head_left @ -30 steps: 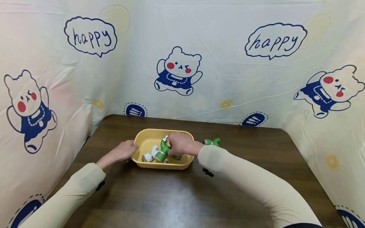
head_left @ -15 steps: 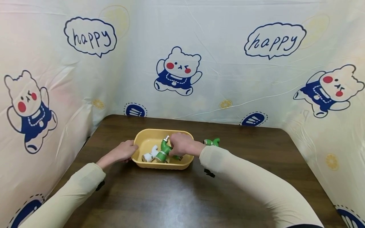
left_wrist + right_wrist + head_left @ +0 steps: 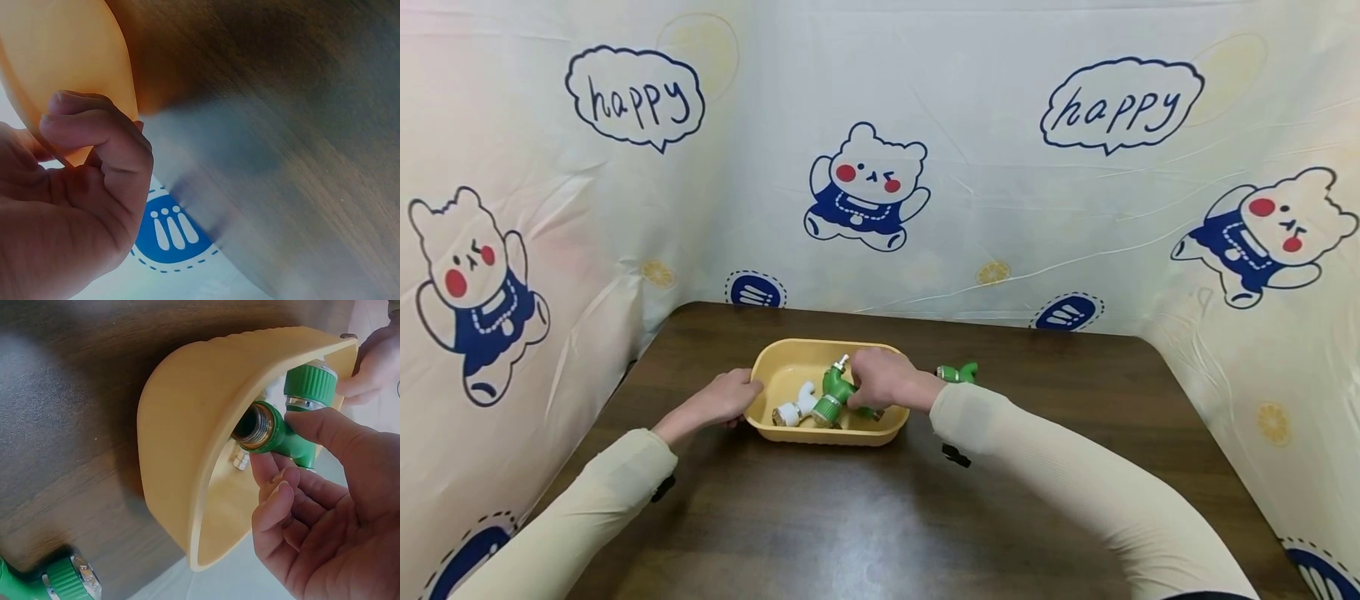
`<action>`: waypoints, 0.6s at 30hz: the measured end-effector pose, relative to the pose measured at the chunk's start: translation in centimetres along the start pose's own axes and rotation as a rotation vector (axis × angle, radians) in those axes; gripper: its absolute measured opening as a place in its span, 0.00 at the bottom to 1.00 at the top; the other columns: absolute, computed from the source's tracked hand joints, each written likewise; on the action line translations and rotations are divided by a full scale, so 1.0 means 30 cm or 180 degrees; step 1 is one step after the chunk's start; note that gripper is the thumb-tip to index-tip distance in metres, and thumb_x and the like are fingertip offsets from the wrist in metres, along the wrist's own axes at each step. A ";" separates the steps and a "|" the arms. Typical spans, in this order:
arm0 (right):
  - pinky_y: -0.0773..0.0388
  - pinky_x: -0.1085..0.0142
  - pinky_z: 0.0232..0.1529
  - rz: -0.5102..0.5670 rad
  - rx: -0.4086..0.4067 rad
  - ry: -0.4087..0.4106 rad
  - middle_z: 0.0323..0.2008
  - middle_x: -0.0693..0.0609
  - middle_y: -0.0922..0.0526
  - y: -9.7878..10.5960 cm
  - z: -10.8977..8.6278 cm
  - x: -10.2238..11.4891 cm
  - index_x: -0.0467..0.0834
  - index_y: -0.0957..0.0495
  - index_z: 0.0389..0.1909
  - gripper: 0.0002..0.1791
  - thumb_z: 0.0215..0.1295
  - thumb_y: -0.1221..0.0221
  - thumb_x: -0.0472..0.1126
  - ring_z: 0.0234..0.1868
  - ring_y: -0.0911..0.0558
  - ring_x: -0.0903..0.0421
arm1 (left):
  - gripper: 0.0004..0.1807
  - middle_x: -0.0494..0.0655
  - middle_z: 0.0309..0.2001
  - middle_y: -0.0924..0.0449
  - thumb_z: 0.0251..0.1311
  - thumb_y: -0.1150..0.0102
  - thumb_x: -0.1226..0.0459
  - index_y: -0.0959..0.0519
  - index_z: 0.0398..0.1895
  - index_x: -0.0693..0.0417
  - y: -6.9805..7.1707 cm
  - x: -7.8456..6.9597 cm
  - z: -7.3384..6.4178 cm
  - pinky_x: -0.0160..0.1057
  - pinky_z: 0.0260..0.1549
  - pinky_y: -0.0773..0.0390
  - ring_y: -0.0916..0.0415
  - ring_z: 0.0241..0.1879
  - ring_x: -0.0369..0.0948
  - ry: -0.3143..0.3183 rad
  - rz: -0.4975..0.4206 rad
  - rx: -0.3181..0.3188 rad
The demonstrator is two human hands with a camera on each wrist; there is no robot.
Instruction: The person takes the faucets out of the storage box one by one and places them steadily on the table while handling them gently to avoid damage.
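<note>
A yellow plastic tub (image 3: 786,367) stands on the table. My left hand (image 3: 730,397) grips its left end; in the left wrist view, curled fingers (image 3: 87,128) lie over the tub wall (image 3: 81,44). Inside the tub, my right hand (image 3: 883,377) pinches a green Y-shaped pipe fitting (image 3: 833,393) with a silver tip. The right wrist view shows the thumb pressing this green fitting (image 3: 301,444), whose threaded metal opening faces the camera. A white fitting (image 3: 793,407) with a ribbed collar lies to its left. Other pieces under the right hand are partly hidden.
Outside the tub, to its right, another green fitting (image 3: 958,373) lies on the dark wooden table (image 3: 850,517). A printed cloth (image 3: 970,208) hangs around the back and both sides of the table.
My right hand has shifted slightly to the right, and the green fitting has moved with it. My left hand and the tub have stayed in place.
</note>
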State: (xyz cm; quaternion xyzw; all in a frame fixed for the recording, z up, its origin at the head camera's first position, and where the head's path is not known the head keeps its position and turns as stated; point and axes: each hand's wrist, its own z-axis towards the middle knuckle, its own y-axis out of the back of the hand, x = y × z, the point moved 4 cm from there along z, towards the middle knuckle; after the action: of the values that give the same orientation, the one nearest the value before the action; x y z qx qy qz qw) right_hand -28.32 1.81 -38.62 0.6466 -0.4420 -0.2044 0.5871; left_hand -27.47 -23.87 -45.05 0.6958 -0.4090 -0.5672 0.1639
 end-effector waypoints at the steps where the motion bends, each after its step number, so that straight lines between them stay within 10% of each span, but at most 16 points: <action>1: 0.42 0.69 0.17 0.0011 0.0002 -0.0013 0.11 0.60 0.39 0.002 -0.002 -0.002 0.49 0.31 0.13 0.25 0.66 0.30 0.46 0.15 0.38 0.63 | 0.16 0.52 0.20 0.25 0.75 0.61 0.60 0.25 0.41 0.62 -0.002 -0.003 -0.002 0.40 0.15 0.25 0.26 0.16 0.44 0.0014 0.0016 -0.0012; 18: 0.40 0.67 0.18 0.0120 0.0082 -0.0230 0.12 0.58 0.36 0.017 -0.013 -0.038 0.47 0.25 0.16 0.23 0.68 0.30 0.48 0.17 0.35 0.61 | 0.16 0.50 0.20 0.25 0.75 0.63 0.61 0.25 0.41 0.63 -0.006 -0.039 -0.028 0.38 0.16 0.26 0.27 0.17 0.43 0.0168 0.0102 -0.0064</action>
State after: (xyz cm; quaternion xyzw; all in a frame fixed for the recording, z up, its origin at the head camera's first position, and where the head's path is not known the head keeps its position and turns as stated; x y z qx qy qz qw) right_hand -28.79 3.00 -38.36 0.6379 -0.4776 -0.2108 0.5661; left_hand -26.64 -23.08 -44.17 0.7022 -0.4099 -0.5500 0.1907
